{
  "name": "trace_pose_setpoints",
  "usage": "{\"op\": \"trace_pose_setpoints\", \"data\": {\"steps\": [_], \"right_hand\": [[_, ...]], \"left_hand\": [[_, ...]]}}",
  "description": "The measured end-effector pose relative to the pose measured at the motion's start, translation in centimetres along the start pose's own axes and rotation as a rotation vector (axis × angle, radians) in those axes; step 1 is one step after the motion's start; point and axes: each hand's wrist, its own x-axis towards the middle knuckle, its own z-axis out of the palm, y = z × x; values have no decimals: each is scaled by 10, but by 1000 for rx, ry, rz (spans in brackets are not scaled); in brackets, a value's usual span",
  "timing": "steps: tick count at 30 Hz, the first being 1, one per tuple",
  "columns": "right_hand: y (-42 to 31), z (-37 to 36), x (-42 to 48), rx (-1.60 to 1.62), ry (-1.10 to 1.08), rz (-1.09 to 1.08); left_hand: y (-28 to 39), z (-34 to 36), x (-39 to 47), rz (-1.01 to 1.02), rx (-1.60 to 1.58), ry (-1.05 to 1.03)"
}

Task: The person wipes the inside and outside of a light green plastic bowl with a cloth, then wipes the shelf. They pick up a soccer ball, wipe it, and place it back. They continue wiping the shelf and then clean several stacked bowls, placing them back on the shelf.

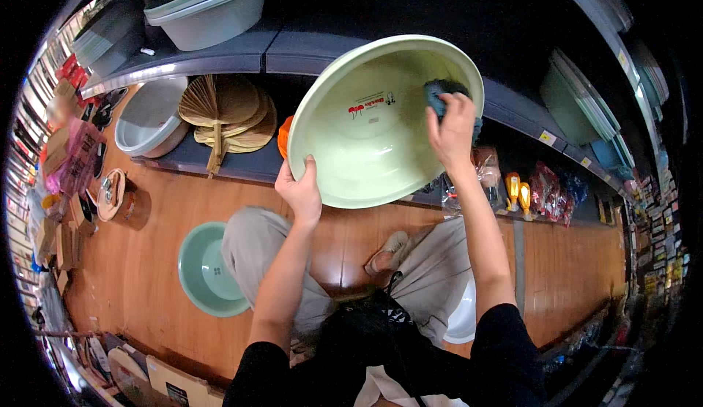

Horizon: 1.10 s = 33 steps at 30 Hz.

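A large pale green plastic basin (379, 154) is held up in front of me, tilted so its inside faces me. My left hand (302, 190) grips its lower left rim, thumb on the inner side and fingers behind. Against the inner right wall, my right hand (453, 127) presses a dark teal cloth (439, 95); part of the cloth hangs by the rim. Red printing and a small sticker mark the basin's bottom. A green basin (200, 270) stands on the floor by my left knee, partly hidden by it. Beside my right leg shows part of a white basin (463, 316).
Dark shelving (307, 53) runs ahead, with stacked tubs (211, 17) above. Palm-leaf fans (236, 110) and a grey-white basin (151, 116) occupy the lower shelf. Bagged goods (549, 190) lie right. A round wooden stool or bucket (118, 198) stands left on the wood floor (159, 308).
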Motion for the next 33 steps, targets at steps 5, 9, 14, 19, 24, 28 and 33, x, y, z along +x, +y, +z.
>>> {"op": "trace_pose_setpoints", "data": {"steps": [5,9,14,19,24,28,33], "right_hand": [[20,62,-48,-382,-297,-18],[-29,89,-81,-117,-217,313],[-102,118,-108,304,-357,574],[-162,128,-72,1210,-240,814],[-171,106,-56,1165,-288,576],[-125,103,-83,796,-447,257],[-20,76,-80,-120,-561,-237]], "left_hand": [[-11,-1,-1,-40,39,-12],[-23,-7,-1,-69,1,30],[-18,-2,-4,-16,62,33],[-25,-8,-6,-31,95,-6],[-26,-8,-7,40,98,90],[-23,-7,0,10,83,79],[-15,-10,7,100,77,59]]}}
